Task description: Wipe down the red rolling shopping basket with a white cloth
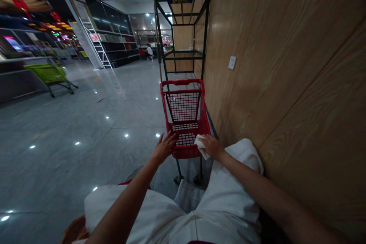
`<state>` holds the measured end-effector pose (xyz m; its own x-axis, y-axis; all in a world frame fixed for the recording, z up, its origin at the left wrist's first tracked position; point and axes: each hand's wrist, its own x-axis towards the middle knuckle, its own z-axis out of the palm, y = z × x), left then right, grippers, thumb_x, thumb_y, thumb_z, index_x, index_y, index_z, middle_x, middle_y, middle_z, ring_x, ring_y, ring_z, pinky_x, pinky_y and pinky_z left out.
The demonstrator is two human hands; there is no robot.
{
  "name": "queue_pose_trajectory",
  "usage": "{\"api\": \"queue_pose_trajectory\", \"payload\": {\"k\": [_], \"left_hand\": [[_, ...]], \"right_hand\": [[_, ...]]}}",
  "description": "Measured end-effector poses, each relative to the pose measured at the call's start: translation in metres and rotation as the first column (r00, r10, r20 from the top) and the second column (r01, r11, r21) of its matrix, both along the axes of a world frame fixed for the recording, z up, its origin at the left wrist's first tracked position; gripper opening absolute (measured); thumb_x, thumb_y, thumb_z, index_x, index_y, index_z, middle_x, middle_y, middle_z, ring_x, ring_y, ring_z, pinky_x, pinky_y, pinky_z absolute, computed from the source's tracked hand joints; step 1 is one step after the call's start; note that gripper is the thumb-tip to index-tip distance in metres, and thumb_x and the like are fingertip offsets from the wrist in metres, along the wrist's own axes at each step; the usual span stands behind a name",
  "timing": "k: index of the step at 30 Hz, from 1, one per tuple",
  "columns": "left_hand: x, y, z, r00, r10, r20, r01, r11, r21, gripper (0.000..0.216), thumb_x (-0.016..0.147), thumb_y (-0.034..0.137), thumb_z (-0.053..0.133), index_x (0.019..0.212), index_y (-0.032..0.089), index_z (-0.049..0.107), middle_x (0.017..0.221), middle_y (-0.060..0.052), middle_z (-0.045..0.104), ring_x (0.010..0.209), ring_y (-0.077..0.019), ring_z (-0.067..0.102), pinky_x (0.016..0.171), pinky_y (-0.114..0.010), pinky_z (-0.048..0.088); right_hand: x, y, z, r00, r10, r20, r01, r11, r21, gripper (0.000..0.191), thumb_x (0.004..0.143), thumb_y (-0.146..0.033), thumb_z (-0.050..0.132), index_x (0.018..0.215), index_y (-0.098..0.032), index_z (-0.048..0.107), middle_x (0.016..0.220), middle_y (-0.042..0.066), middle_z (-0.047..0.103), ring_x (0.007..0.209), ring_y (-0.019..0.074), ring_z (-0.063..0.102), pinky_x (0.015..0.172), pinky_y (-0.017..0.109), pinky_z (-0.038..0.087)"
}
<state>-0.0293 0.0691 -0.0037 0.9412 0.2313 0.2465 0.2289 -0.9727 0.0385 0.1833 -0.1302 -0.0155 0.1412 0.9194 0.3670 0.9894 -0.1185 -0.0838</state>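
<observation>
A small red shopping cart (184, 95) stands in front of me beside a wooden wall. My left hand (165, 146) rests with fingers spread on the cart's near left edge. My right hand (211, 146) is closed on a white cloth (201, 147) and presses it against the cart's near right rim. My knees in white trousers show below my arms.
The wood-panelled wall (286, 65) with a white socket (232, 62) runs along the right. A black metal rack (183, 34) stands behind the cart. A green cart (50, 74), a ladder (98, 47) and dark shelves stand across the glossy grey floor (85, 133). People sit far back.
</observation>
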Motion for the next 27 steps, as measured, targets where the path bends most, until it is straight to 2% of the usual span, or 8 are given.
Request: {"api": "queue_pose_trajectory", "payload": {"k": [5, 9, 11, 13, 16, 21, 24, 27], "left_hand": [[0.014, -0.007, -0.01, 0.999, 0.042, 0.034, -0.04, 0.998, -0.045, 0.052, 0.08, 0.016, 0.056, 0.131, 0.015, 0.046, 0.144, -0.01, 0.039, 0.142, -0.0258, 0.005, 0.114, -0.051, 0.02], [0.017, -0.014, -0.015, 0.997, 0.063, 0.053, -0.059, 0.995, -0.08, 0.051, 0.081, 0.011, 0.051, 0.131, 0.013, 0.044, 0.146, -0.013, 0.035, 0.142, -0.0262, 0.006, 0.113, -0.051, 0.022], [0.014, -0.014, -0.014, 0.996, 0.074, 0.057, -0.069, 0.993, -0.096, 0.055, 0.08, 0.011, 0.052, 0.133, 0.014, 0.042, 0.148, -0.014, 0.031, 0.142, -0.026, 0.007, 0.112, -0.052, 0.022], [0.011, -0.012, -0.013, 0.996, 0.069, 0.053, -0.063, 0.992, -0.111, 0.059, 0.079, 0.012, 0.053, 0.136, 0.017, 0.038, 0.149, -0.013, 0.029, 0.142, -0.0255, 0.007, 0.112, -0.053, 0.022], [0.01, -0.01, -0.015, 0.997, 0.025, 0.072, -0.014, 0.989, -0.149, 0.069, 0.077, 0.011, 0.055, 0.141, 0.021, 0.03, 0.151, -0.01, 0.027, 0.142, -0.0255, 0.005, 0.112, -0.055, 0.021], [0.021, -0.013, -0.029, 0.969, 0.013, 0.246, 0.043, 0.975, -0.219, 0.092, 0.067, 0.004, 0.053, 0.147, 0.021, 0.009, 0.153, -0.012, 0.018, 0.142, -0.0289, -0.002, 0.111, -0.056, 0.022], [0.027, -0.018, -0.037, 0.952, 0.01, 0.305, 0.062, 0.973, -0.224, 0.096, 0.066, 0.002, 0.049, 0.147, 0.018, 0.0, 0.154, -0.014, 0.013, 0.141, -0.03, -0.005, 0.112, -0.056, 0.02], [0.029, -0.021, -0.041, 0.946, 0.009, 0.325, 0.066, 0.974, -0.218, 0.094, 0.067, 0.002, 0.046, 0.147, 0.016, 0.0, 0.153, -0.016, 0.012, 0.141, -0.0294, -0.007, 0.112, -0.056, 0.018]], "right_hand": [[-0.037, 0.025, 0.006, 0.999, -0.023, -0.027, 0.023, 1.0, -0.019, 0.037, 0.088, -0.03, 0.052, 0.123, -0.019, 0.053, 0.129, 0.011, 0.052, 0.109, 0.0227, 0.052, 0.094, 0.037, 0.042], [-0.087, 0.062, 0.003, 0.999, -0.036, -0.031, 0.036, 0.999, 0.026, 0.038, 0.089, -0.027, 0.05, 0.125, -0.018, 0.05, 0.127, 0.013, 0.052, 0.104, 0.0228, 0.053, 0.09, 0.038, 0.044], [-0.098, 0.069, 0.001, 0.998, -0.062, -0.023, 0.062, 0.997, 0.035, 0.036, 0.09, -0.025, 0.047, 0.126, -0.018, 0.05, 0.126, 0.014, 0.053, 0.103, 0.0231, 0.054, 0.088, 0.039, 0.045], [-0.092, 0.064, 0.0, 0.998, -0.06, -0.002, 0.06, 0.998, 0.025, 0.035, 0.092, -0.022, 0.043, 0.126, -0.019, 0.05, 0.126, 0.013, 0.054, 0.102, 0.0231, 0.054, 0.086, 0.039, 0.046], [-0.06, 0.039, -0.004, 0.999, -0.045, 0.018, 0.045, 0.999, 0.01, 0.036, 0.091, -0.02, 0.043, 0.126, -0.022, 0.05, 0.127, 0.011, 0.053, 0.105, 0.0226, 0.053, 0.089, 0.039, 0.045], [-0.01, -0.004, -0.011, 0.99, -0.135, 0.047, 0.132, 0.99, 0.054, 0.037, 0.089, -0.016, 0.046, 0.125, -0.022, 0.053, 0.129, 0.009, 0.052, 0.115, 0.0235, 0.046, 0.101, 0.04, 0.036], [-0.021, 0.0, -0.013, 0.985, -0.164, 0.049, 0.159, 0.983, 0.087, 0.037, 0.089, -0.018, 0.046, 0.126, -0.019, 0.052, 0.13, 0.011, 0.051, 0.117, 0.0247, 0.044, 0.102, 0.042, 0.034], [-0.059, 0.028, -0.018, 0.988, -0.153, 0.033, 0.147, 0.981, 0.124, 0.037, 0.091, -0.019, 0.044, 0.127, -0.019, 0.05, 0.129, 0.012, 0.051, 0.117, 0.0245, 0.044, 0.101, 0.044, 0.035]]}}
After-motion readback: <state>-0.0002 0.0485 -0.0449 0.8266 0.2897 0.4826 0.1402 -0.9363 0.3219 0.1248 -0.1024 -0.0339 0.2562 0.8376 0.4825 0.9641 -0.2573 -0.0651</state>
